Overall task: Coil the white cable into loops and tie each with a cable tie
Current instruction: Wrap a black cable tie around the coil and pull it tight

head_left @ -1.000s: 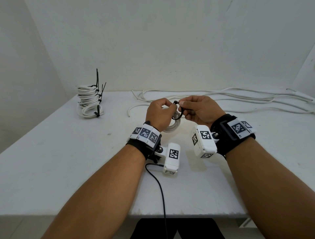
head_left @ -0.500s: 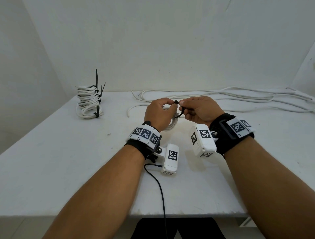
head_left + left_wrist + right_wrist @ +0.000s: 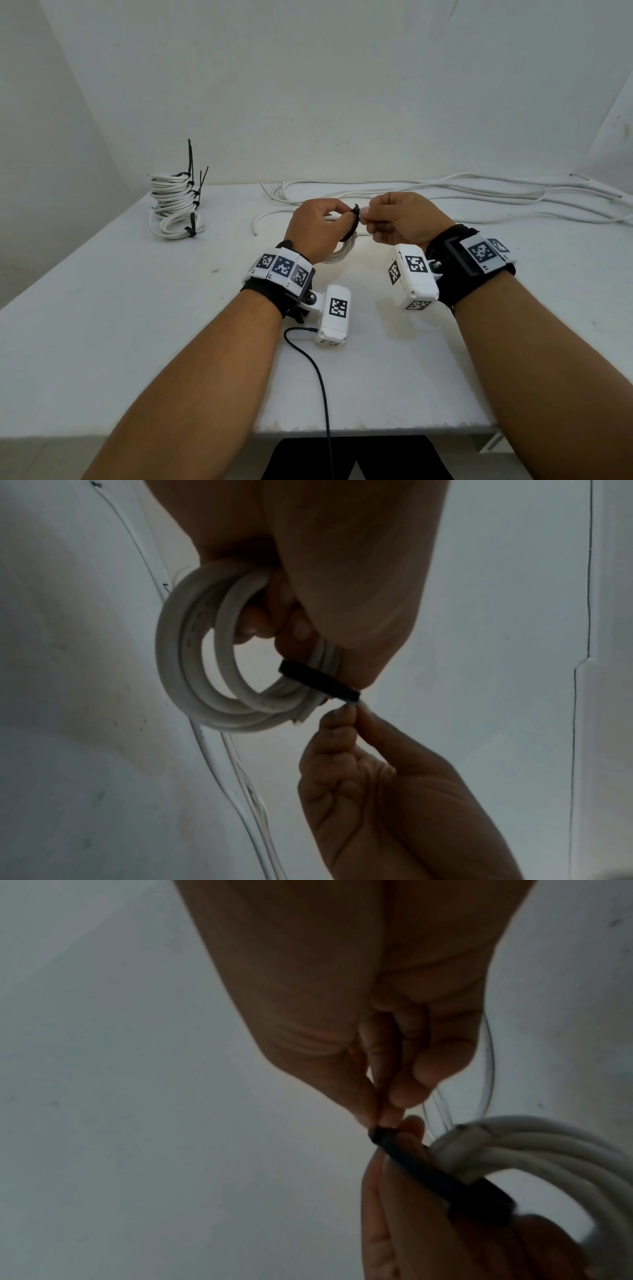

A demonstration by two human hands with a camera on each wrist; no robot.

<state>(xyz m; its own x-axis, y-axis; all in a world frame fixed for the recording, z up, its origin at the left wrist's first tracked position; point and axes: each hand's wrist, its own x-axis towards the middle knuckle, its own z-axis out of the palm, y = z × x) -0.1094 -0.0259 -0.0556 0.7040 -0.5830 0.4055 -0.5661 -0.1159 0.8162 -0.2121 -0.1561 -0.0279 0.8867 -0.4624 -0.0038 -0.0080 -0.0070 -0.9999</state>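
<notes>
Several tied coils (image 3: 176, 205) already stand stacked at the far-left corner of the table (image 3: 137, 325), each bound by a black tie whose tail sticks up; we take these as the finished share of the task. Right of that stack, along the table's far edge, loose white cable (image 3: 445, 192) lies uncoiled, so we judge that a good part of the work remains.

Above the middle of the table we see the coil in hand (image 3: 205, 653): a few turns of white cable gathered into a ring. Our left hand (image 3: 317, 229) grips this ring, its fingers curled round the bundle. A black cable tie (image 3: 320, 681) wraps the turns just beside the left fingertips, with the cut end of the cable lying next to it. Our right hand (image 3: 402, 219) meets the left, thumb and forefinger pinched together at the head end of the tie; the other right fingers are curled in.

Both wrist views are dim, so we cannot tell whether the tail has passed through the head; it appears that the pinch holds the tail just at the head. We judge the step in hand to be closing this tie: the loop looks snug on the bundle but perhaps not fully drawn. What is left, by our reading, is to cinch it, set the coil with the stack, and coil the loose cable.
</notes>
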